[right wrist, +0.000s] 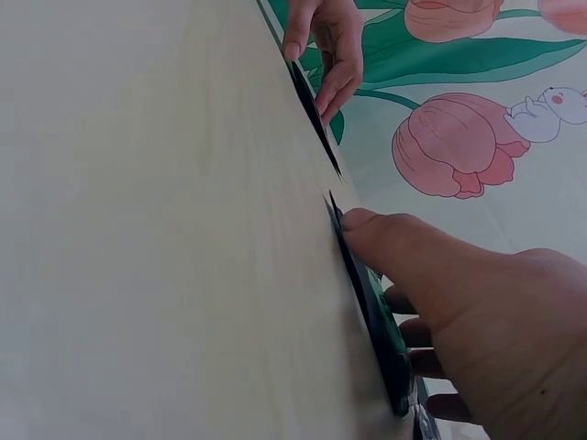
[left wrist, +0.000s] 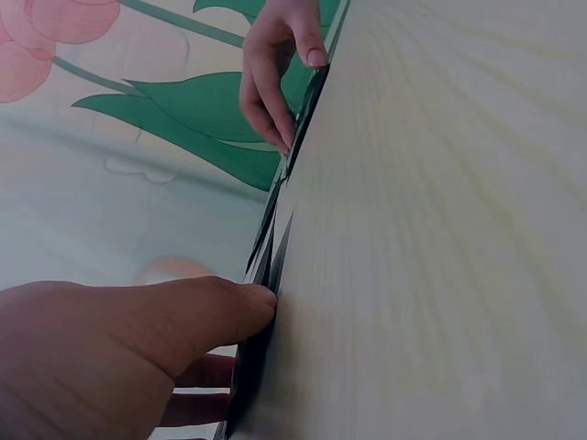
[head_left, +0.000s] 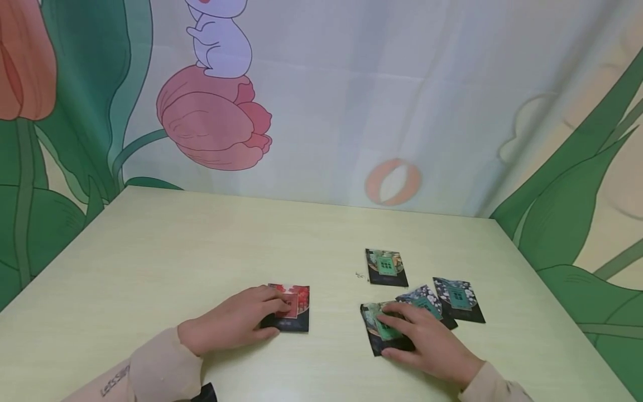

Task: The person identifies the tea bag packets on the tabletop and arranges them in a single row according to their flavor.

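Observation:
My left hand (head_left: 236, 319) rests on a small red and black packet (head_left: 302, 312) at the middle of the table. Its fingers lie over the packet's left part, the thumb by the near corner. To the right, my right hand (head_left: 429, 340) touches a green and black packet (head_left: 372, 329), fingertips on its face and thumb at its near edge. Both touched packets lie on the table. Partly behind the right hand lies a blue floral packet (head_left: 424, 298). Another blue floral packet (head_left: 459, 300) overlaps its right side. A second green packet (head_left: 387, 267) lies farther back.
The pale wooden table (head_left: 176, 251) meets a printed curtain (head_left: 326, 111) with tulips and a white animal along its back edge. Small dark marks (head_left: 359, 275) show beside the far green packet. A black object (head_left: 206, 393) shows under the left sleeve.

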Demonstrator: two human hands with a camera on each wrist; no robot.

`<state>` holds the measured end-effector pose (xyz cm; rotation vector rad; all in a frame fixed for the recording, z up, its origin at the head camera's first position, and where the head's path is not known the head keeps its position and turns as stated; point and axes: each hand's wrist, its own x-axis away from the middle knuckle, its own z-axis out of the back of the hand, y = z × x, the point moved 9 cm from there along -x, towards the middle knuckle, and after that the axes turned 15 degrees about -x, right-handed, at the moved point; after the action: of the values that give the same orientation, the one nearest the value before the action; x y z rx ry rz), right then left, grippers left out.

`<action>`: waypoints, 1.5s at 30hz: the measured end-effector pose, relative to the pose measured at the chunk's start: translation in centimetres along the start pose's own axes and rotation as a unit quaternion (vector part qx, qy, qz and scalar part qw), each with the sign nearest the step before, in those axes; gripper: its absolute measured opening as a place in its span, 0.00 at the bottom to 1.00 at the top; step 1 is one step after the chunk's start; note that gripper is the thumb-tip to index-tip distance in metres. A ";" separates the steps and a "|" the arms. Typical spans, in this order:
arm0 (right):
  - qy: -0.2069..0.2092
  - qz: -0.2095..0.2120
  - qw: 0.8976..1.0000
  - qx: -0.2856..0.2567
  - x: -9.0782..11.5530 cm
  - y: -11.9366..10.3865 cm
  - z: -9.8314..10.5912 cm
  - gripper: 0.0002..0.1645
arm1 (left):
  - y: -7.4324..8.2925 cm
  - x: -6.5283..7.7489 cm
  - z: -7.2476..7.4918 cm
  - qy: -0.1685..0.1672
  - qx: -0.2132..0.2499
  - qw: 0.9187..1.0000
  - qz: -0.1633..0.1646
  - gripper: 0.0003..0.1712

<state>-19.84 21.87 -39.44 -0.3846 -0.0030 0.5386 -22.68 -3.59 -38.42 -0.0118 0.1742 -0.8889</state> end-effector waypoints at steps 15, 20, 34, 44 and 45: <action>-0.009 0.009 1.000 0.007 -1.1 -0.5 -0.7 0.41 | -0.3 0.5 -0.2 -0.001 -0.003 1.000 0.003 0.22; -0.003 0.007 1.000 0.005 -1.4 -0.8 -1.0 0.41 | -0.2 0.5 -0.2 -0.005 0.000 1.000 0.001 0.22; 0.009 0.027 0.999 0.021 -2.2 -1.7 -0.9 0.40 | -0.1 0.3 -0.1 -0.010 0.005 1.000 0.007 0.22; 0.008 0.035 0.999 0.022 -3.2 -2.4 -1.1 0.40 | -0.2 0.0 -0.3 -0.016 0.008 1.000 0.014 0.22; 0.007 0.033 0.999 0.021 -3.3 -2.4 -1.1 0.40 | -0.2 0.0 -0.3 -0.016 0.009 1.000 0.014 0.22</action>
<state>-21.36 17.91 -39.28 -0.3493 0.0347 0.6000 -22.88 -3.65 -38.68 -0.0079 0.1356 -0.8611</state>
